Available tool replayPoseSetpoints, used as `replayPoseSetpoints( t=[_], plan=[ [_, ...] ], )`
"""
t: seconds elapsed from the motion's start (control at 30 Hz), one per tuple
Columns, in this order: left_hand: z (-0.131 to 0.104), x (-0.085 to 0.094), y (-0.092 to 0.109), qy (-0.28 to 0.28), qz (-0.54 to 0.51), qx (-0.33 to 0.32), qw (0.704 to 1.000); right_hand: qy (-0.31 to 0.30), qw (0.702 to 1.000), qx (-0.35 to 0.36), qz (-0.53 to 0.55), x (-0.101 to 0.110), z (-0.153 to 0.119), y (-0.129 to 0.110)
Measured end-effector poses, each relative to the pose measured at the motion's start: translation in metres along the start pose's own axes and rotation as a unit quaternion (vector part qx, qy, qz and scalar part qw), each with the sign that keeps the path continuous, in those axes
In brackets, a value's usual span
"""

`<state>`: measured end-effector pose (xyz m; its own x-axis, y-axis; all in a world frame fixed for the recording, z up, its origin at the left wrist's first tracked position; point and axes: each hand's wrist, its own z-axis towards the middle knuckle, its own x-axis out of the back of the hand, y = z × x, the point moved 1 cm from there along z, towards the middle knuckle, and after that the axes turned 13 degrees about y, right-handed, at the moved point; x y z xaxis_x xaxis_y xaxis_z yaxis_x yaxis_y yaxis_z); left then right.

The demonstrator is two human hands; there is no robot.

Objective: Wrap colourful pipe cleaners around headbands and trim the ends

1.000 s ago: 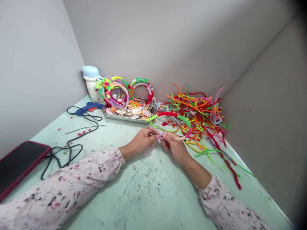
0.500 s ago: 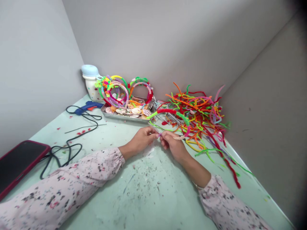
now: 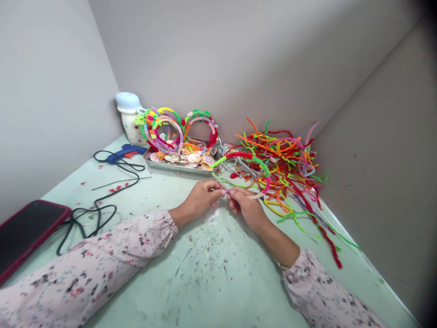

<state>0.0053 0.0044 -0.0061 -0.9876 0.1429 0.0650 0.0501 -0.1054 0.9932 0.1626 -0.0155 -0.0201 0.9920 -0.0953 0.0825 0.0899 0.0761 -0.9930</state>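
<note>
Left fingers [image 3: 219, 193], right fingers [image 3: 235, 193] pinching purple piece [image 3: 227, 192] at tips; fuzzy band [image 3: 240, 155] arching beyond.

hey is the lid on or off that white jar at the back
On: the light-blue lid covers the top of the upright white jar.

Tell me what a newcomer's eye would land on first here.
Probably the bright tangle of fuzzy craft stems heaped at the right of the table, against the grey wall. Next, the colourful fuzzy hoops standing at the metal tray of shells. Then, at the centre, the left hand and right hand meeting at a small purple piece, beside a multicoloured arc.
</note>
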Motion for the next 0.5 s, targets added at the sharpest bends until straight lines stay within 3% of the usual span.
replayPoseSetpoints(
  t=[0.5],
  plan=[
    [-0.0008, -0.0007, 0.0023, 0.005, -0.021, 0.019, 1.0, 0.003, 1.0, -0.012, 0.013, -0.0006, -0.0016, -0.0014]
  ],
)
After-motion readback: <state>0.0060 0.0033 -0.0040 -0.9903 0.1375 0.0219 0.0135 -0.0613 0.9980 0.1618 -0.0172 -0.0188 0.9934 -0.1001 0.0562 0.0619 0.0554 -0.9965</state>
